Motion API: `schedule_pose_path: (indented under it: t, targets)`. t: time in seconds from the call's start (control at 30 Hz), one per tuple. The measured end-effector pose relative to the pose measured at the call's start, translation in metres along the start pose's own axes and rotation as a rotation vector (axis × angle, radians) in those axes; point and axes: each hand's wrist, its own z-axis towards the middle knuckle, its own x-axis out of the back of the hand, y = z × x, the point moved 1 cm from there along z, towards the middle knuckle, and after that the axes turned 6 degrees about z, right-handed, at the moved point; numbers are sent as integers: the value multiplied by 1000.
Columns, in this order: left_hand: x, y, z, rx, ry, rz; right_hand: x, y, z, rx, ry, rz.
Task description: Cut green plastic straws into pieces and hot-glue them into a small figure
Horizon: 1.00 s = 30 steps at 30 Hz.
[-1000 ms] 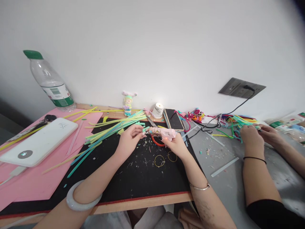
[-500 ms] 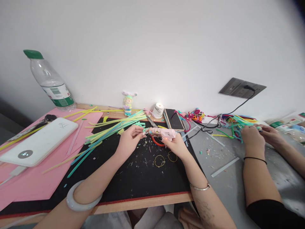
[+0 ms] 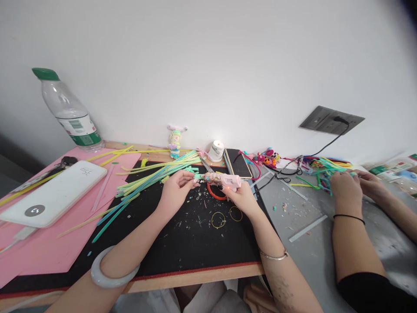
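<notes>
Glue gun (image 3: 228, 182), pink, held in the right hand (image 3: 241, 198), fingers wrapped around its grip; nozzle points toward the left hand (image 3: 177, 188). A small red light shows on the gun body. Left hand closed in a pinch on a small pastel piece (image 3: 198, 177), held right at the nozzle tip; what the piece is exactly cannot be made out. Both hands hover just above the black mat (image 3: 182, 243).

Just below the right hand: a red ring (image 3: 213, 195) partly hidden by the gun, and two thin wire rings (image 3: 224, 217) lying flat on the mat among small scraps. Left forearm carries a pale bangle (image 3: 110, 271); right wrist carries a thin bracelet (image 3: 273, 255).

Beyond the left hand: a loose fan of green, blue and yellow pipe cleaners (image 3: 146, 180) spread across the mat and onto the pink sheet (image 3: 58, 243). Beyond the right hand: a phone (image 3: 237, 163) face up, a small white tape roll (image 3: 216, 151), and a small pastel figure (image 3: 175, 141) standing against the wall.

Far out from the left hand: a white power bank (image 3: 52, 195) on the pink sheet, and a clear bottle (image 3: 70, 113) with a green cap, upright.

Well out from the right hand, on the grey table (image 3: 312, 252): another person's two hands (image 3: 345, 187) work in a pile of mixed coloured pipe cleaners (image 3: 322, 167). A cable (image 3: 322, 148) runs up to a wall socket (image 3: 330, 119).
</notes>
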Motion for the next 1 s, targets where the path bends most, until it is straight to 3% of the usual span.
schedule_pose_path:
  t: [0.57,1.0]
  targets:
    - [2,-2,2,-11,36,-22,1,-1,0,12,39,0]
    - [3,-1,3,-11,51,-14,9,-1,0,-9,79,-231]
